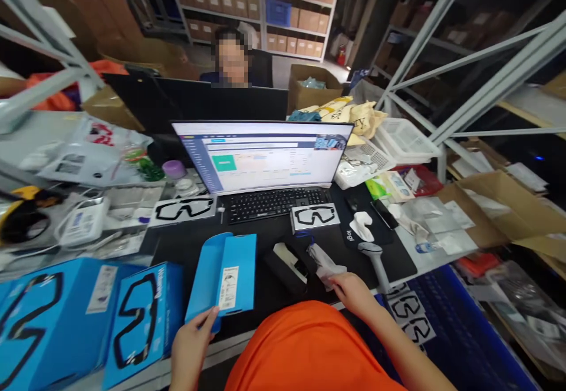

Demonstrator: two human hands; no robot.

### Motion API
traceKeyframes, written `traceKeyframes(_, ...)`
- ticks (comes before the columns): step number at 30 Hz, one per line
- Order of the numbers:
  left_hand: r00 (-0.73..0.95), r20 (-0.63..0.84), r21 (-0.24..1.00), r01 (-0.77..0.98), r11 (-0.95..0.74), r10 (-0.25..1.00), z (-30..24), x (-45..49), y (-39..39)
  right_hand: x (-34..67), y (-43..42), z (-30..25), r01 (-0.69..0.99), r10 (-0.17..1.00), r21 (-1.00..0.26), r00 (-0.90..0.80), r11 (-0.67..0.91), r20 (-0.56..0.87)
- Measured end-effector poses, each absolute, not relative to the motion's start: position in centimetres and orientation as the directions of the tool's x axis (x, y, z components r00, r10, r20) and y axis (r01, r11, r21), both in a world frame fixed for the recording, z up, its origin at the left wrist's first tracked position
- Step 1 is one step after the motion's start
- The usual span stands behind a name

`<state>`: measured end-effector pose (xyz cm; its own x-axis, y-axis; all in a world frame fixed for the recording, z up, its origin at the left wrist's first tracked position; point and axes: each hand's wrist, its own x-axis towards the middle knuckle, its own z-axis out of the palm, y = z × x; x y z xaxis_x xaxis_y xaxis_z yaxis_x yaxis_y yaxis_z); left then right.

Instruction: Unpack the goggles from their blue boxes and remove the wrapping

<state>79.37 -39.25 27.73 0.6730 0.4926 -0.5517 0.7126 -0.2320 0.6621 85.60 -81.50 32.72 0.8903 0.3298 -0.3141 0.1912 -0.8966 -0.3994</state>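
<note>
My left hand (193,339) pinches the near edge of a blue cardboard box (241,249), which lies with its flap folded out to the left and a white label facing up. My right hand (352,292) has its fingers closed on the near end of a pale grey cloth pouch (323,261) with a blue cord at its far end. Between the two hands sits an open black glasses case (284,274) with something pale inside. Left of my left hand stand blue boxes (148,314) printed with a black glasses frame.
A monitor (269,158) and keyboard (274,203) stand ahead. Small white boxes (315,217) printed with glasses flank the keyboard. A barcode scanner (375,261) lies right of my right hand. An open carton (499,202) is at far right. A person (232,61) sits behind the monitors.
</note>
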Motion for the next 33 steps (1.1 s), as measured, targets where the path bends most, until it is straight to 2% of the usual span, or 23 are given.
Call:
traceKeyframes(7, 0.626, -0.611, 0.583, 0.770, -0.260, 0.484, 27.2, 79.6, -38.7, 86.2, -82.8, 32.0, 0.025, 0.114, -0.333, 0.961, -0.942, -0.252)
traceKeyframes(11, 0.640, -0.608, 0.539, 0.767, -0.347, 0.470, 28.2, 79.7, -38.8, 87.0, -81.8, 30.8, 0.006, 0.088, -0.334, 0.968, -0.943, -0.233)
traceKeyframes(13, 0.680, -0.527, 0.477, 0.733, -0.485, 0.510, 29.3, 79.7, -39.4, 87.5, -80.7, 30.0, 0.014, 0.100, -0.332, 0.965, -0.943, -0.242)
traceKeyframes(15, 0.753, -0.374, 0.427, 0.658, -0.620, 0.542, 30.8, 79.5, -40.7, 88.0, -79.6, 29.1, 0.012, 0.099, -0.318, 0.961, -0.948, -0.258)
traceKeyframes(17, 0.826, -0.223, 0.452, 0.558, -0.696, 0.518, 32.3, 79.4, -42.3, 88.4, -78.9, 28.4, -0.004, 0.083, -0.305, 0.959, -0.952, -0.272)
traceKeyframes(19, 0.877, -0.124, 0.536, 0.453, -0.712, 0.464, 33.4, 79.5, -44.1, 88.6, -78.9, 27.9, -0.030, 0.058, -0.308, 0.961, -0.951, -0.272)
traceKeyframes(22, 0.947, -0.001, 0.652, 0.244, -0.718, 0.321, 33.8, 80.2, -46.6, 88.9, -79.8, 27.6, -0.076, 0.014, -0.346, 0.968, -0.935, -0.251)
traceKeyframes(25, 0.997, 0.065, 0.652, -0.006, -0.758, 0.048, 32.8, 82.2, -48.7, 89.3, -81.2, 27.7, -0.092, 0.001, -0.412, 0.975, -0.907, -0.221)
traceKeyframes(27, 0.982, 0.076, 0.572, -0.183, -0.799, -0.170, 31.8, 84.1, -50.2, 89.6, -82.1, 27.9, -0.087, 0.002, -0.454, 0.981, -0.887, -0.192)
traceKeyframes(29, 0.941, 0.054, 0.448, -0.322, -0.834, -0.334, 30.9, 86.0, -51.6, 89.6, -82.6, 28.0, -0.087, -0.009, -0.483, 0.987, -0.871, -0.162)
traceKeyframes(33, 0.846, -0.049, 0.243, -0.506, -0.828, -0.532, 29.6, 88.9, -53.4, 89.0, -82.9, 27.8, -0.107, -0.049, -0.495, 0.990, -0.862, -0.130)
